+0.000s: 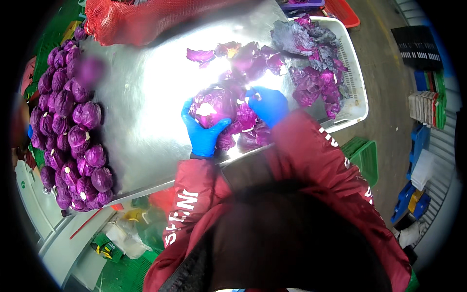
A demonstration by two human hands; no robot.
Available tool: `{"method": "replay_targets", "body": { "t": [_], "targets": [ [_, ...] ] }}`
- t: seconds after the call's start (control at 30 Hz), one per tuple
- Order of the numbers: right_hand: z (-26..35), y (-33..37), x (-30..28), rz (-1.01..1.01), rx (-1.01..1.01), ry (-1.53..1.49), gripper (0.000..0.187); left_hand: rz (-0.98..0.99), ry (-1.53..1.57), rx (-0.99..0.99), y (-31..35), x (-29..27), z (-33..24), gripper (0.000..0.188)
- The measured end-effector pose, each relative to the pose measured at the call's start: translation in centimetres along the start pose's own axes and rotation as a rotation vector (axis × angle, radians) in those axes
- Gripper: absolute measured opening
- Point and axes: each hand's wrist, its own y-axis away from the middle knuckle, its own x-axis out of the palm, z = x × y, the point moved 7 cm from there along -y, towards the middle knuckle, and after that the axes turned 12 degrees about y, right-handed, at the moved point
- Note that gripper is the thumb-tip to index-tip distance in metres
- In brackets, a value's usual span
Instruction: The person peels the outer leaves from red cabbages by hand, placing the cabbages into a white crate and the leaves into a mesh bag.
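Where left hand (203, 137) curves, cabbage (216, 101) sits within

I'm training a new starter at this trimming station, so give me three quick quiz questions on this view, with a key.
1. Multiple choice: which hand has thumb and fingers spread around the cabbage with the pale patch?
A) the left
B) the right
C) neither

2. True or false: loose purple leaves lie in the white basket.

3. Short answer: on which side of the metal table, from the person's view, is the pile of whole cabbages?

Key:
1. A, the left hand.
2. True.
3. The left side.
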Motion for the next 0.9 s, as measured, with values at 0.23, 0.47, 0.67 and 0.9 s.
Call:
{"method": "replay_targets", "body": {
  "t": [0.23,0.47,0.67,0.9],
  "targets": [
    [5.0,-2.0,-1.1,0.400,0.029,-0.545,0.049,0.094,-0.134,0.021,0.1,2.8,-2.1,0.096],
    [4.5,-3.1,-1.7,0.502,0.031,-0.245,0.041,0.125,-0.327,0.086,-0.3,2.8,-1.8,0.094],
    [6.6,-2.2,-1.7,0.010,-0.266,0.353,0.032,0.088,-0.501,0.172,-0.2,3.7,-2.6,0.091],
    [1.4,-6.3,2.3,0.228,-0.101,0.256,0.040,0.330,-0.524,0.506,2.2,5.5,-4.0,0.094]
  ]
}}
